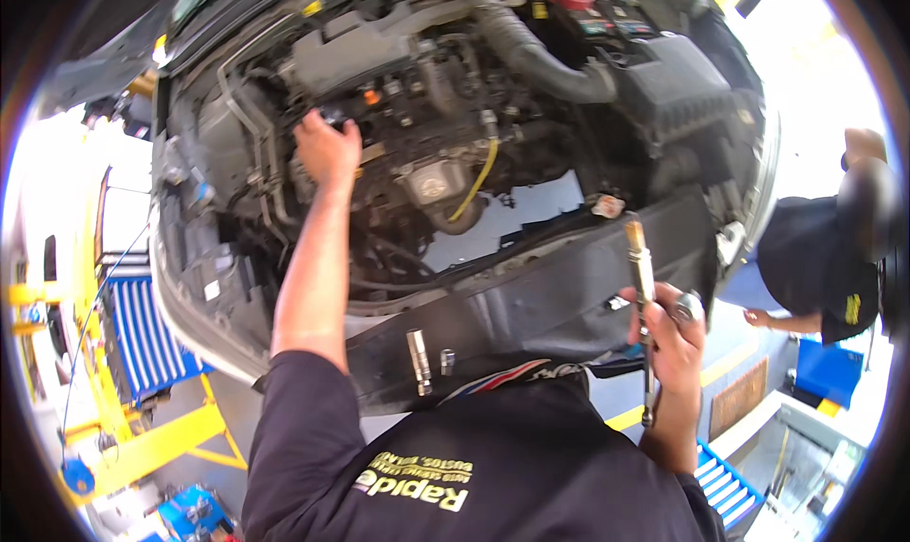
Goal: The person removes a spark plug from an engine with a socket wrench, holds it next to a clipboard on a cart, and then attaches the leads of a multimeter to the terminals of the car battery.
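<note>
My left hand [327,153] reaches into the left side of the engine [431,115]. Its fingers bend down around a dark part that I cannot make out, and the fingertips are partly hidden. Over the front of the car, my right hand [675,338] grips a long metal extension bar [647,362]. The bar stands nearly upright in the picture, with a light sleeve and a brownish tip at its upper end. A round chrome end [686,306] shows beside the fingers of that hand.
A black cover [531,319] lies along the car's front edge. On it rest a long chrome socket piece [419,362] and a small socket [447,361]. A yellow tube [479,180] curves over the engine. Another person [820,257] stands at the right; yellow lift arms [156,447] are at the left.
</note>
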The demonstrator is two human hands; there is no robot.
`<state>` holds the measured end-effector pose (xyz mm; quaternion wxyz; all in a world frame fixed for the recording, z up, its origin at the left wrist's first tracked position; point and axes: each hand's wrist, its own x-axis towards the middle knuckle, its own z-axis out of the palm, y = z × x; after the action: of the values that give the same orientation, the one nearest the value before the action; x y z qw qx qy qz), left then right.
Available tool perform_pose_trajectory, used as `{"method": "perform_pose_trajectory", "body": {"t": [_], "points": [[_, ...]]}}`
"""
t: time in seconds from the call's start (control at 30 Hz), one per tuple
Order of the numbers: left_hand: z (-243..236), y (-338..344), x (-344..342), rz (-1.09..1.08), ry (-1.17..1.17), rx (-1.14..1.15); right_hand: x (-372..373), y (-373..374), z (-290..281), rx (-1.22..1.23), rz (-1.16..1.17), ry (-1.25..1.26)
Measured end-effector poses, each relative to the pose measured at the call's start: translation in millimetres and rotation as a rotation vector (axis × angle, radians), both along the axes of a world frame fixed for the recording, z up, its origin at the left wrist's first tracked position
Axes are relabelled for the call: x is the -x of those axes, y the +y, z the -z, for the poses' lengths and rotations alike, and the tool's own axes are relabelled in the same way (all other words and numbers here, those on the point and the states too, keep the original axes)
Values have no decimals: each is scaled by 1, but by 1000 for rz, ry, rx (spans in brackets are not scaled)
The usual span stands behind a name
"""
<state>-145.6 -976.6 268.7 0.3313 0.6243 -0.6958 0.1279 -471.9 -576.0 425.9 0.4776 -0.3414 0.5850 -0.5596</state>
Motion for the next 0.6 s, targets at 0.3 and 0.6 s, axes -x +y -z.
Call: {"method": "perform_pose_trajectory", "body": {"t": [0.3, 0.6], "points": [[-10, 15, -10, 340, 0, -398, -8, -8, -12, 138, -97, -97], [-103, 83, 59, 265, -312, -304, -26, -6, -38, 231, -155, -122]]}}
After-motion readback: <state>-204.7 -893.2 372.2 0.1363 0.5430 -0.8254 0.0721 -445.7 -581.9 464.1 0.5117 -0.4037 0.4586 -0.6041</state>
